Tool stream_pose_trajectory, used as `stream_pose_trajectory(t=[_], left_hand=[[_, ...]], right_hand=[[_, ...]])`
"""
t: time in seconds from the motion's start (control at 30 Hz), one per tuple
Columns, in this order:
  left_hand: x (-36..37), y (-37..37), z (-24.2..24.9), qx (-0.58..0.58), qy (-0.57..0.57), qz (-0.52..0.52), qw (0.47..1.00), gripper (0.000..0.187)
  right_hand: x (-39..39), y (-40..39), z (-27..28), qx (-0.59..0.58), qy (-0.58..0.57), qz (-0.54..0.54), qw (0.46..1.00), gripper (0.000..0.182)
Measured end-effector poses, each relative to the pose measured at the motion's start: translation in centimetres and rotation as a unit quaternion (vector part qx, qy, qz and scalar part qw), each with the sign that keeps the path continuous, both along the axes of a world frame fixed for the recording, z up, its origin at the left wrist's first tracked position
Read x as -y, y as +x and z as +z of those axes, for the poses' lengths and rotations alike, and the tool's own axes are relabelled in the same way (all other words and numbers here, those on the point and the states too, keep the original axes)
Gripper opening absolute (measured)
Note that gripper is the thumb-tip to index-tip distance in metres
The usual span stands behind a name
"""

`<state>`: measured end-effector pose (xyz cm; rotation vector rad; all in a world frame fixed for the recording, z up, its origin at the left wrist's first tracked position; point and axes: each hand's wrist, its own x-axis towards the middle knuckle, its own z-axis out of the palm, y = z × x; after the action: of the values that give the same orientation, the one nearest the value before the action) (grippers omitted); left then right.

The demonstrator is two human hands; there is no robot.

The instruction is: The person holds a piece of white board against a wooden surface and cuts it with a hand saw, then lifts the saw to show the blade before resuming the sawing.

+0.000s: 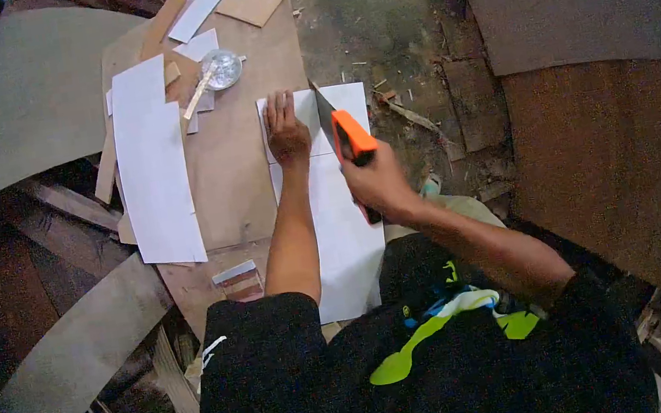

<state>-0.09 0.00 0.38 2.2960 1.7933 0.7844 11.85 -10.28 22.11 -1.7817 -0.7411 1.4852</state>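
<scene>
The right hand (383, 186) grips the orange-handled saw (347, 137), its blade apparently running away along the white panel (343, 230), just right of the left hand's (285, 132) flat-pressed fingers.

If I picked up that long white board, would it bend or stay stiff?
The white board probably stays fairly stiff: it lies flat, and the left hand presses on it while the right hand works a saw. Being thin, it's likely light and might flex slightly.
</scene>
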Motion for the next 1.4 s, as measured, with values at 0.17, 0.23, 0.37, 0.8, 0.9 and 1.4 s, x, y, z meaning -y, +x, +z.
stream_pose_trajectory(t=[0.17, 0.23, 0.37, 0.8, 0.9, 1.4], left_hand=[[0.0, -0.5, -1.1, -0.003, -0.009, 0.001, 1.000, 0.055], [0.3, -0.5, 0.1, 0.002, -0.030, -0.003, 1.000, 0.056], [0.2, -0.3, -0.1, -0.017, -0.027, 0.001, 0.999, 0.056], [0.3, -0.1, -0.3, -0.041, -0.002, 0.002, 0.999, 0.053], [0.2, -0.1, -1.0, -0.030, -0.002, 0.002, 1.000, 0.053], [0.1, 0.0, -0.8, -0.054, -0.016, 0.005, 0.998, 0.057]], right_hand=[[-4.5, -3.3, -8.5, 0.048, 0.126, -0.004, 0.991, 0.011], [-4.9, -3.6, -8.6, 0.043, 0.129, -0.009, 0.991, 0.012], [-4.8, -2.0, -5.3, -0.045, 0.048, -0.041, 0.997, 0.010], [-15.6, 3.9, -8.7, -0.253, -0.032, 0.028, 0.967, 0.009], [-13.4, 1.3, -7.8, -0.099, -0.014, -0.005, 0.995, 0.010], [2.6, 1.8, 14.8, -0.100, -0.003, -0.022, 0.995, 0.016]])
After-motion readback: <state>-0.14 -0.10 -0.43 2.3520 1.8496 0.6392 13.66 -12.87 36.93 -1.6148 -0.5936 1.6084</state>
